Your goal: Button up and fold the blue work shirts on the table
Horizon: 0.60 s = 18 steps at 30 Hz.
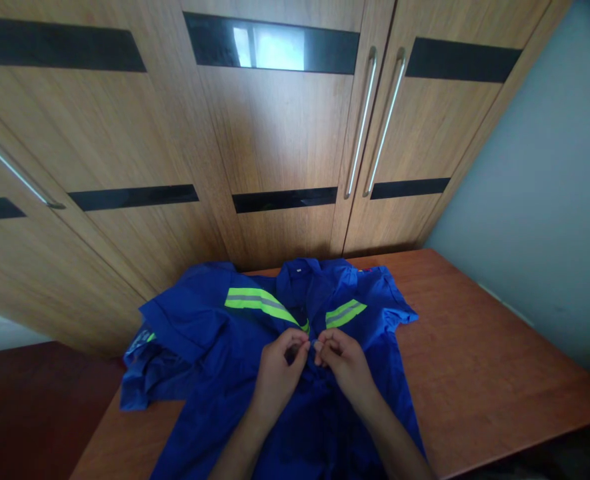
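A blue work shirt (209, 347) with yellow-green and grey reflective stripes (255, 301) lies spread on a brown wooden table (479, 360), collar away from me. My left hand (281, 365) and my right hand (343, 360) meet over the shirt's front opening, just below the chest stripes. Both hands have fingers curled in a pinch on the shirt's front edges. Whatever small part sits between the fingertips is too small to make out.
A wooden wardrobe (285, 133) with black glossy bands and long metal handles (362, 120) stands right behind the table. A pale wall (549, 200) is on the right. Dark reddish floor (35, 400) shows at the lower left, beyond the table's left edge.
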Tool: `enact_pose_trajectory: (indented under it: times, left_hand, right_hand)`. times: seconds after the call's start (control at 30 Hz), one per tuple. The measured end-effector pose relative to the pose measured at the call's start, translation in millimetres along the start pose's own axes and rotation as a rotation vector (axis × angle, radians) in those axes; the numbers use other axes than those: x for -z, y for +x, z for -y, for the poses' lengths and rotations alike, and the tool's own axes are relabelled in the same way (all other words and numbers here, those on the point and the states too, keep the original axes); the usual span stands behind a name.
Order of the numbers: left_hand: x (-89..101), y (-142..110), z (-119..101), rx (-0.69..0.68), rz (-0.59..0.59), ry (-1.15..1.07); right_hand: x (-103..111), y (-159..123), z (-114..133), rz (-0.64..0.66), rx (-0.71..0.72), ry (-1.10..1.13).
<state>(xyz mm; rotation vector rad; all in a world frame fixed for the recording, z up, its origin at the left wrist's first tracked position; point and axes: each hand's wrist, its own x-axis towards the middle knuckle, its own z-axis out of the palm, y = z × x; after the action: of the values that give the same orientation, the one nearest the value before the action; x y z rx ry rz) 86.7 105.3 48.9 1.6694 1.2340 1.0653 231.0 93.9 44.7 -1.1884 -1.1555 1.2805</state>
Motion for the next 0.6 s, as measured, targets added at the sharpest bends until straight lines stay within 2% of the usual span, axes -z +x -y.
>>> enact_pose_trajectory:
  times: [0.1,0.17,0.3,0.47,0.53,0.6]
  left_hand:
    - [-1.8,0,-1,-0.060,-0.019,0.106]
    - [-2.4,0,-2,-0.073,-0.021,0.163]
    - [-3.5,1,-3,-0.068,-0.008,0.265]
    - [-6.6,0,-9,-0.120,0.023,0.360]
    - [-7.1,-1,-14,-0.160,0.050,0.407]
    - [-6.2,0,-20,-0.207,0.067,0.461]
  right_hand:
    - [-1,3,2,0.000,-0.095,0.160]
    - [1,3,3,0.021,-0.133,0.192]
    - [8,3,1,0.075,-0.123,0.032]
    - [16,15,7,-0.229,0.112,-0.367]
    - [15,29,10,-0.246,0.144,-0.436]
    - [12,46,9,-0.219,0.116,-0.400]
